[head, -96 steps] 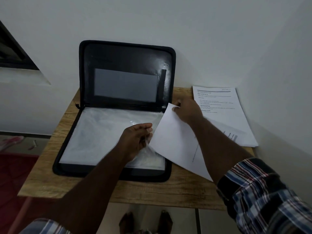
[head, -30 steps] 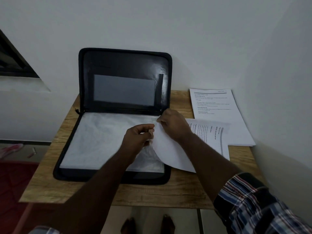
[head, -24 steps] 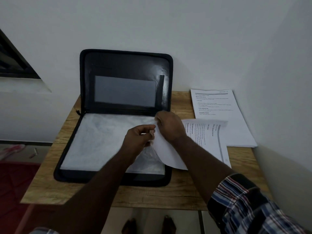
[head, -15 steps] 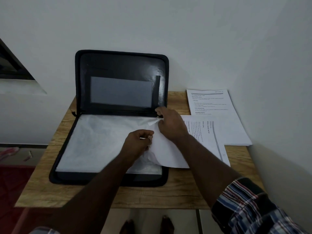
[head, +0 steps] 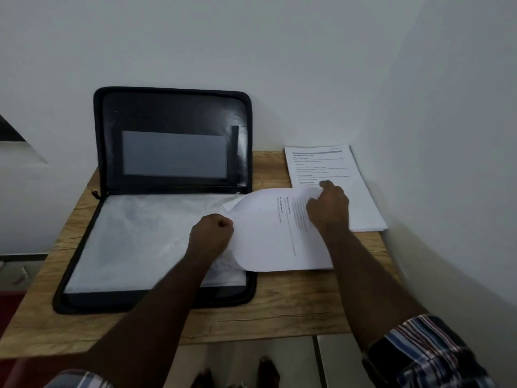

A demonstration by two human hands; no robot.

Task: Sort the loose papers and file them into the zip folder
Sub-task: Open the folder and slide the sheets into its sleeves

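The black zip folder (head: 173, 113) lies open on the wooden table (head: 279, 315), its lid leaning against the wall. Clear plastic sleeves (head: 134, 239) fill its lower half. My left hand (head: 212, 233) is curled at the right edge of the top sleeve and pinches it. A printed sheet (head: 274, 236) lies curved with its left edge at the sleeve's open side and the rest over the table. My right hand (head: 327, 208) grips that sheet near its far edge. The stack of loose papers (head: 335, 169) sits at the table's back right corner.
White walls stand close behind and to the right of the table. A dark window edge (head: 8, 130) shows at the left. Tiled floor and my feet (head: 263, 373) appear below the table's front edge. A red mat (head: 8, 303) lies on the floor at the left.
My right hand has slid from the sleeve's opening to the sheet's right part, over the table. More of the printed side shows. My left hand stays pinching the sleeve edge.
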